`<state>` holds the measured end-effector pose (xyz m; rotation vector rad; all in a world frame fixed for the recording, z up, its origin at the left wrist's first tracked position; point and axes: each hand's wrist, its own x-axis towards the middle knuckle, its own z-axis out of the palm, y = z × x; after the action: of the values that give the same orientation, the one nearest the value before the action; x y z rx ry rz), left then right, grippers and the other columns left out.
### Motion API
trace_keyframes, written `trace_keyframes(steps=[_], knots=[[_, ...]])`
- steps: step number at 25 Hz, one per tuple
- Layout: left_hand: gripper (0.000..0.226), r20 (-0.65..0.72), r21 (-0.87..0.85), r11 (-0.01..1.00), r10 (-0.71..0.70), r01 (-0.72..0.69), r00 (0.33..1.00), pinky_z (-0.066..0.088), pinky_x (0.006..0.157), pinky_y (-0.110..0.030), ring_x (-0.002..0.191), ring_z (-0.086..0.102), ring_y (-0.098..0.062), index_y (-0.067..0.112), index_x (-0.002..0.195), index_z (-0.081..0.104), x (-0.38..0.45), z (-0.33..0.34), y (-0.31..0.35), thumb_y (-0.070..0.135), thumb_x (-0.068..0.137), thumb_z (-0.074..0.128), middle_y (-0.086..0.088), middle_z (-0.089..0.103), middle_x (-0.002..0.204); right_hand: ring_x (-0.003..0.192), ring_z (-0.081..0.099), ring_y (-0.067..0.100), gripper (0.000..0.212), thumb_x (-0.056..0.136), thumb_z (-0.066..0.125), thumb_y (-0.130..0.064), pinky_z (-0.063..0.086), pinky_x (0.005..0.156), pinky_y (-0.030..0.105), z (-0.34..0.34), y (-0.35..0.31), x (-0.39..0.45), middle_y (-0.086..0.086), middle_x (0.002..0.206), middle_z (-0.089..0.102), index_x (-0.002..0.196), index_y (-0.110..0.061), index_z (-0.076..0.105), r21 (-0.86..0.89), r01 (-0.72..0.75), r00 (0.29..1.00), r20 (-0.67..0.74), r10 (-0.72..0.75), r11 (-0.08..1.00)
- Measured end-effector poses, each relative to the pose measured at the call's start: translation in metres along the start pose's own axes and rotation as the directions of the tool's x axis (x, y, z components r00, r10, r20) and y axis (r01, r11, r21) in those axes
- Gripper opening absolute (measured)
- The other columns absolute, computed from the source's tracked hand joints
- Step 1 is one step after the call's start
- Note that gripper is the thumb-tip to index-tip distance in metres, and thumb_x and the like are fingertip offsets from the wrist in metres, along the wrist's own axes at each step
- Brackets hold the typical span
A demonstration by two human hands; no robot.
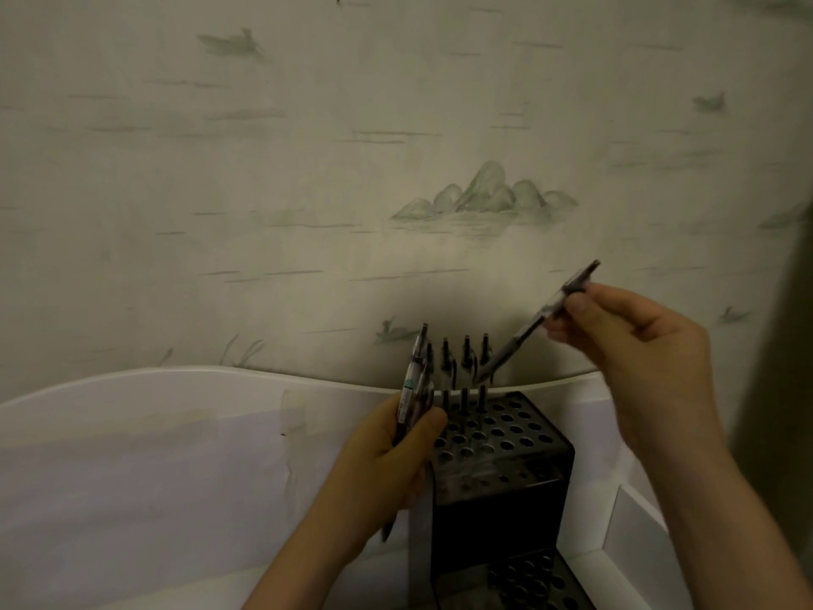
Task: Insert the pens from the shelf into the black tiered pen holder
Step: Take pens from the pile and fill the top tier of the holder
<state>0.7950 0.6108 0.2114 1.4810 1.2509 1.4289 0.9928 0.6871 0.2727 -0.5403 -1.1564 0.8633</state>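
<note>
The right hand (633, 341) pinches a slim dark pen (545, 312), slanted tip-down toward the far row of the black pen holder (501, 460), a boxy block with round holes. The left hand (387, 460) grips a bundle of pens (413, 389) at the holder's left. Several pens (466, 358) stand upright at its far edge.

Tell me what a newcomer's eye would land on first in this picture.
First, the right hand, raised at right of centre, pinching a pen slanted tip-down toward the back row of the black pen holder. Next, the left hand beside the holder's left edge, gripping a bundle of pens. Behind them, pale wallpaper with a green mountain sketch fills the upper frame.
</note>
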Motion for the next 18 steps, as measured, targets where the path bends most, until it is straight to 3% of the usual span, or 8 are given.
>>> trace_keyframes(steps=[4, 10, 18], knots=[[0.024, 0.002, -0.068, 0.998, -0.014, 0.014, 1.000, 0.032, 0.039, -0.022, 0.039, 0.035, -0.010, 0.008, 0.080, 0.048, 0.002, 0.001, 0.001, 0.023, 0.099, 0.047, 0.004, 0.039, 0.051, 0.069, 0.073, 0.015, 0.013, 0.081, 0.073, -0.005, 0.057, 0.069, 0.020, -0.004, 0.007, 0.004, -0.003, 0.076, 0.075, 0.090, -0.014, 0.073, -0.298, 0.118, 0.992, 0.001, -0.124, 0.947], [0.025, -0.001, -0.083, 0.997, -0.007, 0.006, 1.000, 0.032, 0.039, -0.023, 0.038, 0.035, -0.011, 0.007, 0.082, 0.051, 0.001, 0.002, 0.000, 0.024, 0.099, 0.046, 0.004, 0.040, 0.051, 0.072, 0.073, 0.011, 0.012, 0.081, 0.075, -0.011, 0.059, 0.074, 0.028, 0.002, 0.034, 0.000, -0.006, 0.076, 0.074, 0.089, -0.020, 0.074, -0.434, 0.129, 0.992, 0.064, -0.112, 0.891], [0.023, 0.000, -0.108, 0.994, -0.015, 0.015, 1.000, 0.029, 0.039, -0.022, 0.039, 0.033, -0.010, 0.008, 0.080, 0.049, -0.002, 0.001, 0.000, 0.021, 0.100, 0.046, 0.005, 0.038, 0.051, 0.061, 0.067, -0.001, 0.004, 0.081, 0.076, -0.017, 0.050, 0.060, 0.008, -0.001, 0.060, -0.002, -0.013, 0.063, 0.071, 0.084, -0.018, 0.077, -0.634, 0.060, 0.983, 0.171, 0.064, 0.771]])
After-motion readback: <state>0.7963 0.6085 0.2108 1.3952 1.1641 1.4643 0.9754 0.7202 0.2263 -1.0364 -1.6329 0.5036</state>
